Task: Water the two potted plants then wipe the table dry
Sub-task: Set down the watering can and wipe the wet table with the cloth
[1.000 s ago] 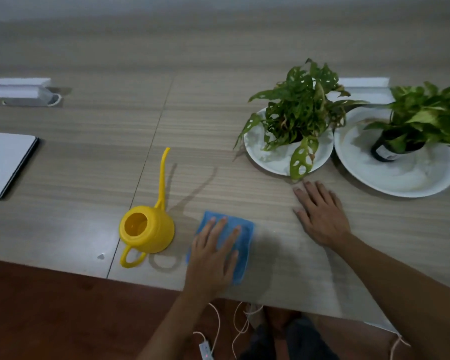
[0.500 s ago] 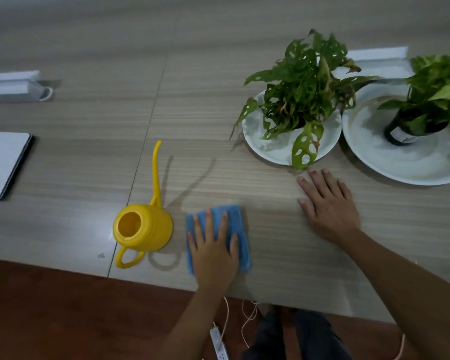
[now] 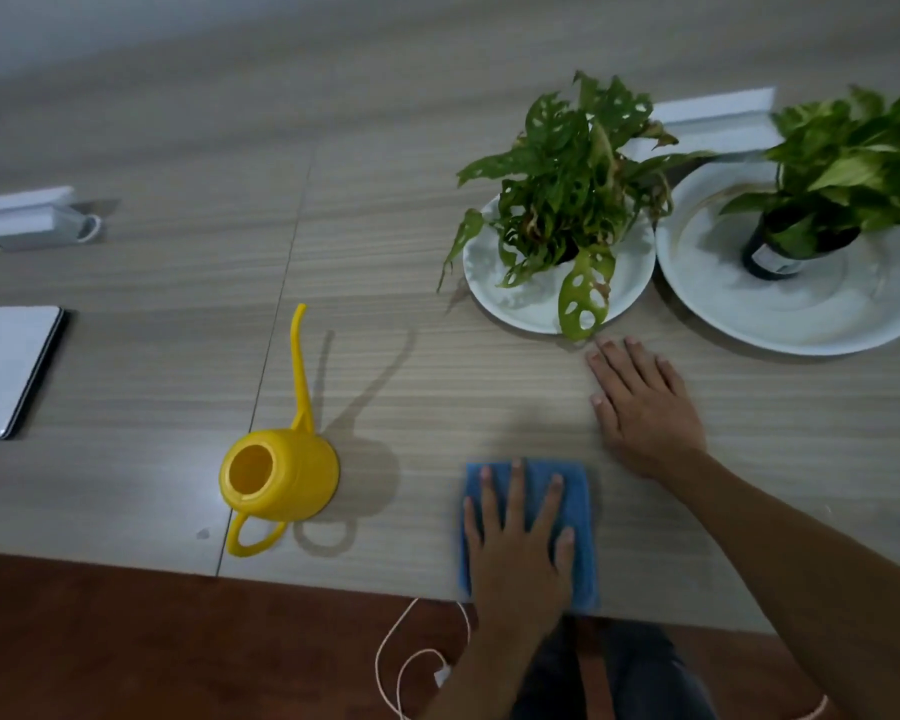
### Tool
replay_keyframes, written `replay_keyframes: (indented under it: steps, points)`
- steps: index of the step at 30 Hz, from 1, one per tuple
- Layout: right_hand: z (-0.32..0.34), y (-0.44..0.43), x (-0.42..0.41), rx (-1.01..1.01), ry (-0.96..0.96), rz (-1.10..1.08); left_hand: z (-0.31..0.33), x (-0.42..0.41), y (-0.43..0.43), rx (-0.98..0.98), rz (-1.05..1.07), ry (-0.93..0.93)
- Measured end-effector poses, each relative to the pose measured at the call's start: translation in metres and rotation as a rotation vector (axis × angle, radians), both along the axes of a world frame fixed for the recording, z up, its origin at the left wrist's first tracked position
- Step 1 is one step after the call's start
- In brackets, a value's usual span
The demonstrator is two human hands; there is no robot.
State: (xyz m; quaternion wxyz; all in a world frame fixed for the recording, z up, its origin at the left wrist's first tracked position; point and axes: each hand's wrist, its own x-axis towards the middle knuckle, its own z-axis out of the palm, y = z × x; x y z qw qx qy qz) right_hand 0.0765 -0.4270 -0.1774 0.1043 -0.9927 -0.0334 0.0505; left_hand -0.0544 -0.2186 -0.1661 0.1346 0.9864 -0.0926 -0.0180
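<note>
bench [image 3: 437,210]: pale wood-grain with a seam, reddish floor below | my left hand [image 3: 515,553]: flat, fingers spread on the blue cloth [image 3: 578,491] at the near edge | right hand [image 3: 645,407]: flat, open, by the holey-leaf plant [image 3: 567,184] on its white plate [image 3: 520,304] | yellow watering can [image 3: 276,480] upright, left of the cloth

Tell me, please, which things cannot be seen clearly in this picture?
- Head view: pot of the holed-leaf plant, hidden by its leaves.
- Right plant, cut by the right edge.
- Blue cloth, middle covered by the left hand.
- Water on the table: cannot tell.
- Label on the dark pot: blurred.
</note>
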Motion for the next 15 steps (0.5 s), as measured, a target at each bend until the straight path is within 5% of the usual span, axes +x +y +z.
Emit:
replay_keyframes:
  steps: [2,4,8,11,13,15]
  points:
    - [0.002,-0.004,0.000,0.039,-0.004,-0.005,0.000,0.067,0.001,0.047,-0.119,0.057]
    - [0.004,-0.011,0.000,0.076,0.002,-0.032,-0.006,0.117,0.044,0.102,0.038,0.010]
    - [0.003,-0.036,-0.011,0.017,0.014,-0.094,-0.003,0.048,0.069,0.119,0.336,-0.054]
    - [0.000,-0.039,-0.017,-0.019,0.011,-0.086,0.001,-0.007,-0.006,0.029,0.038,0.021]
    - [-0.001,-0.039,-0.017,-0.019,-0.003,-0.086,-0.001,0.047,-0.028,0.021,-0.143,0.029]
    - [0.000,-0.039,-0.017,-0.020,-0.007,-0.083,-0.002,0.114,0.000,0.065,-0.080,0.067]
